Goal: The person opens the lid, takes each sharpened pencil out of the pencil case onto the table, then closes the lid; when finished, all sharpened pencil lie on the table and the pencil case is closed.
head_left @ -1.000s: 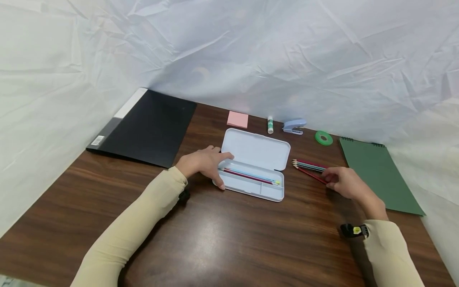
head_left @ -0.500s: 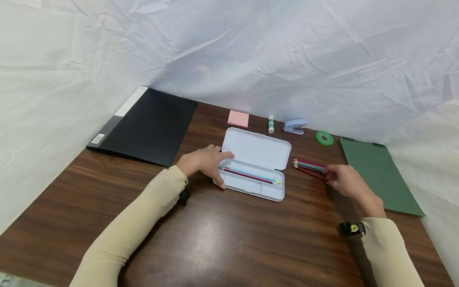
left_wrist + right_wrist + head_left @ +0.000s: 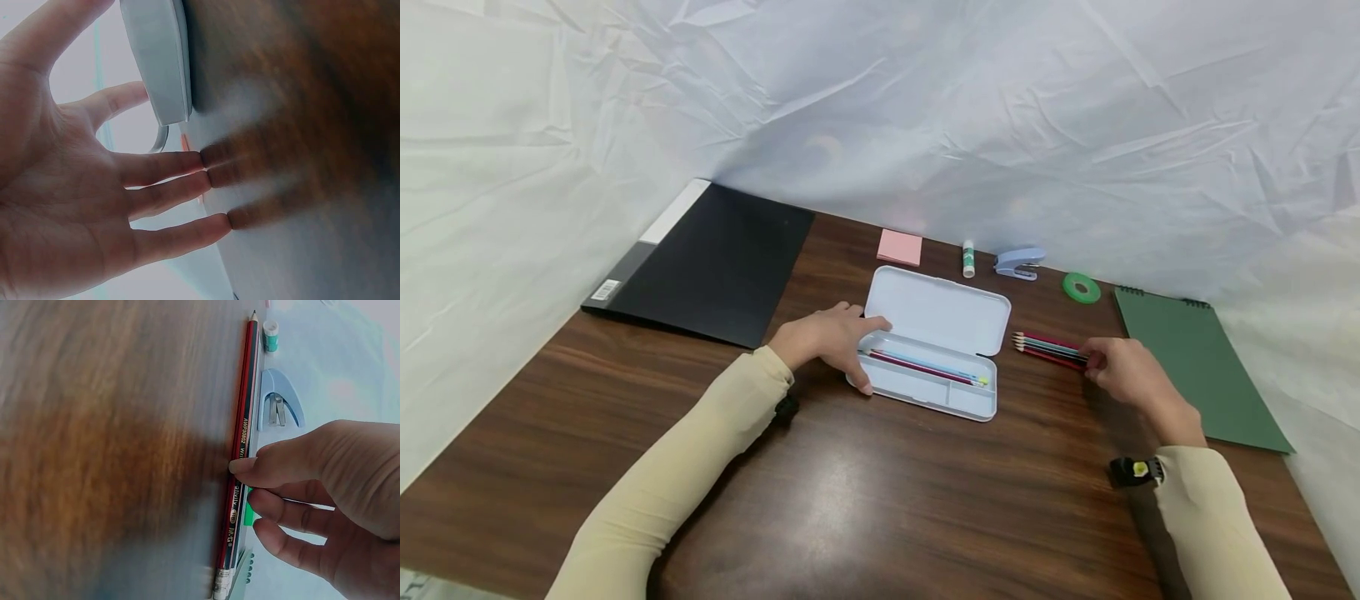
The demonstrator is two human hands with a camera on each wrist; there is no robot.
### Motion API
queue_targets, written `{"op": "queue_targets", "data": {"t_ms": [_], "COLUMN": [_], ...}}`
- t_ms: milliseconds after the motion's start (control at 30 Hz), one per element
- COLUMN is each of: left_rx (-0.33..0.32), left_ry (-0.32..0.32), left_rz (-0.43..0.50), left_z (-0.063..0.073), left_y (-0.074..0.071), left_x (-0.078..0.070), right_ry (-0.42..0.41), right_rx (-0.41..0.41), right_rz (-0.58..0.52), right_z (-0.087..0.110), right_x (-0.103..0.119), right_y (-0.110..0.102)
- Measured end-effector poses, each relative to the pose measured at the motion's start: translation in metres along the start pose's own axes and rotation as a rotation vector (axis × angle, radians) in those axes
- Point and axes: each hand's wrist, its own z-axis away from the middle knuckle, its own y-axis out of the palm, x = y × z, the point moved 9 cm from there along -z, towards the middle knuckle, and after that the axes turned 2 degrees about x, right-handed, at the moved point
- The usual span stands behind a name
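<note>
A white pencil case (image 3: 910, 388) lies with its lid up, a light blue and a dark red pencil (image 3: 925, 370) in its long compartment. My left hand (image 3: 827, 337) spreads over the case's left end, thumb at the front edge. The left wrist view shows this hand's straight fingers, one against the case end (image 3: 156, 62) and others down on the table. Right of the case, several pencils (image 3: 1047, 343) lie side by side, sharpened tips pointing left. My right hand (image 3: 1126, 371) pinches them near their right ends. Its thumb presses a red-and-black striped pencil (image 3: 240, 419) in the right wrist view.
Along the back stand a pink sticky-note pad (image 3: 899, 247), a glue stick (image 3: 967, 259), a light blue stapler (image 3: 1018, 262) and a green tape roll (image 3: 1081, 287). A black folder (image 3: 715, 258) lies left, a green spiral notebook (image 3: 1202, 367) right. White sheeting (image 3: 925, 108) encloses the table.
The front red pencil, angled away from the others earlier, has swung in alongside them. My right hand has shifted slightly away from me; my left hand has stayed put.
</note>
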Motion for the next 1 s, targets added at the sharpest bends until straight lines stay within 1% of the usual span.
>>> {"op": "queue_targets", "data": {"t_ms": [467,733,800,867,1000], "left_rx": [-0.001,0.002,0.003,0.004,0.001], "left_ry": [0.000,0.000,-0.002,-0.004,-0.008], "left_rz": [0.006,0.006,0.007,0.009,0.011], "left_z": [0.000,0.000,0.000,0.000,0.001], "left_y": [0.000,0.001,0.001,0.001,0.000], "left_x": [-0.002,-0.002,-0.002,-0.002,-0.001], "right_ry": [0.030,0.021,0.013,-0.005,-0.074], "right_rx": [-0.005,-0.024,-0.048,-0.081,-0.173], "right_rz": [0.006,-0.002,-0.010,-0.032,-0.108], "right_z": [-0.002,-0.002,-0.001,-0.001,-0.003], "right_x": [-0.005,-0.006,-0.002,0.007,0.036], "right_y": [-0.001,-0.004,-0.007,-0.012,-0.024]}}
